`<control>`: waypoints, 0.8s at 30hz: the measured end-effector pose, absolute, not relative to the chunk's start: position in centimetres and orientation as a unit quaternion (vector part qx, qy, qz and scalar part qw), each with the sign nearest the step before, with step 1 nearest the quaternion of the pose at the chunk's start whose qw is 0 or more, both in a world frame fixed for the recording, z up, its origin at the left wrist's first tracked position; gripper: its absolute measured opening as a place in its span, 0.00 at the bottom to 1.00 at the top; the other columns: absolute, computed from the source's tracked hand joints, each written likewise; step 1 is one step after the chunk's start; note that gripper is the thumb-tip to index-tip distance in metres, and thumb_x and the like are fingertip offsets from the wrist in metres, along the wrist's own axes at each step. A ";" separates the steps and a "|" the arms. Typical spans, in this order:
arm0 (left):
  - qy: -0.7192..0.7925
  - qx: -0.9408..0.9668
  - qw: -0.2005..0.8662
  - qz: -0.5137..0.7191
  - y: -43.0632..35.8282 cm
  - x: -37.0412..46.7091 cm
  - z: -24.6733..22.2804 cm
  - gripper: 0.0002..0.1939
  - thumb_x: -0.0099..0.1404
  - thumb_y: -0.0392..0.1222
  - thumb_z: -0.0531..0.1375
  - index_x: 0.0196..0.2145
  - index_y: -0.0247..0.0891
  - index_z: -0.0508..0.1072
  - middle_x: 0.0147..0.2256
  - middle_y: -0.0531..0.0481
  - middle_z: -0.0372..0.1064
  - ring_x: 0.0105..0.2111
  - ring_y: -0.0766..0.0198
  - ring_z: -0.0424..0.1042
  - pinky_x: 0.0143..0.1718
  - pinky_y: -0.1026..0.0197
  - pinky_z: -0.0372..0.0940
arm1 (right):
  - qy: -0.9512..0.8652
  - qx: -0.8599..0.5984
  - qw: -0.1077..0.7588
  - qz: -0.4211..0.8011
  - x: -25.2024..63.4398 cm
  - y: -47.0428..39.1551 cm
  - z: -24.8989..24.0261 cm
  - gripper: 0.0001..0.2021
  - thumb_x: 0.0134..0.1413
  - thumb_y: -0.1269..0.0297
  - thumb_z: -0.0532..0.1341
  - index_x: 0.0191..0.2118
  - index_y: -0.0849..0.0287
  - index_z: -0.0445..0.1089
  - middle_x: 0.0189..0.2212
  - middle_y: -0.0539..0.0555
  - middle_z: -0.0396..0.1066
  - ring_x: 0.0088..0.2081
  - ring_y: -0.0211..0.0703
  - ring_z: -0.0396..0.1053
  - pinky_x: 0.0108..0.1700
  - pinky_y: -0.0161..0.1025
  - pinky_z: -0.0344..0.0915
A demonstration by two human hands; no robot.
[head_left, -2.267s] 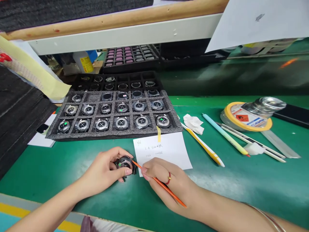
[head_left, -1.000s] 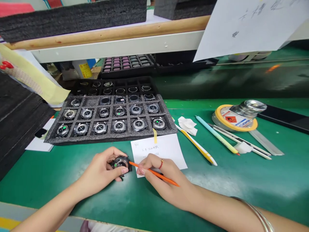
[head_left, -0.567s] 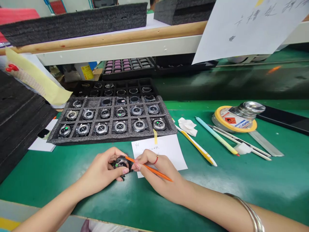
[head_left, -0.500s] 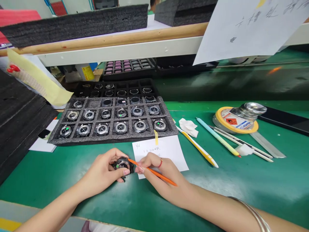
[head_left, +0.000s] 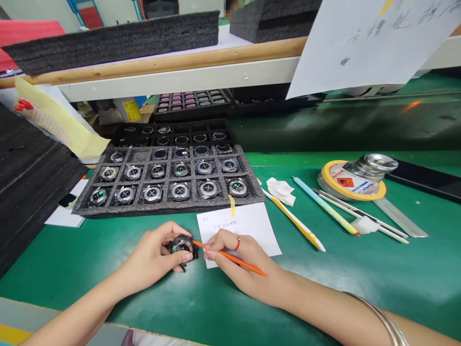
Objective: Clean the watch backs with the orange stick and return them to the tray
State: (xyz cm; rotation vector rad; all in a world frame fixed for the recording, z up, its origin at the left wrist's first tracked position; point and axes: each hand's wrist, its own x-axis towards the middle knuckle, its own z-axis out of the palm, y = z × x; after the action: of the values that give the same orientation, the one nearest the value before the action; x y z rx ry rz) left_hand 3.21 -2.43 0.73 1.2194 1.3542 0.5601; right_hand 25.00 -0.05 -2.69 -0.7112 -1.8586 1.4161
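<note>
My left hand [head_left: 160,252] is closed round a black watch case [head_left: 182,243], its back with a shiny ring and a green sticker facing up. The thumb presses on the lower edge of the case. In my right hand [head_left: 239,262] a thin orange stick [head_left: 245,265] is held like a pen, its tip at the right rim of the case; whether it touches cannot be made out. A sheet of paper with handwriting [head_left: 252,228] lies partly under the right hand. Behind stands a grey foam tray [head_left: 165,210] with several similar watch cases in its compartments.
To the right lie a yellow-white toothbrush [head_left: 298,223], crumpled tissue [head_left: 281,191], a blue-yellow pen [head_left: 324,204], tweezers-like tools [head_left: 389,228], a tape roll [head_left: 326,180] and a dark phone-like slab [head_left: 428,178]. A shelf edge [head_left: 180,77] crosses above. Foam stacks [head_left: 32,187] stand at left.
The orange stick's tip has shifted slightly down and right along the rim of the watch case. The left hand keeps its hold, and the view has tilted a little.
</note>
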 end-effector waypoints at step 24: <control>0.565 0.530 0.582 0.244 -2.5 3.0 0.5 0.16 0.60 0.42 0.66 0.44 0.37 0.73 0.36 0.50 0.75 0.28 0.65 0.74 0.28 0.64 0.74 | -0.766 -0.225 0.356 0.486 24.7 0.5 -2.4 0.08 0.68 0.68 0.54 0.34 0.56 0.63 0.32 0.52 0.69 0.33 0.39 0.66 0.37 0.37 0.63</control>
State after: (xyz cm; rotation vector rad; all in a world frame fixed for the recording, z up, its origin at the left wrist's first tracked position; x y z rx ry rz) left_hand 2.96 -2.53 0.48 1.2387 1.3203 0.5702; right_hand 24.73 0.51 -2.40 -0.5807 -1.9782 1.2540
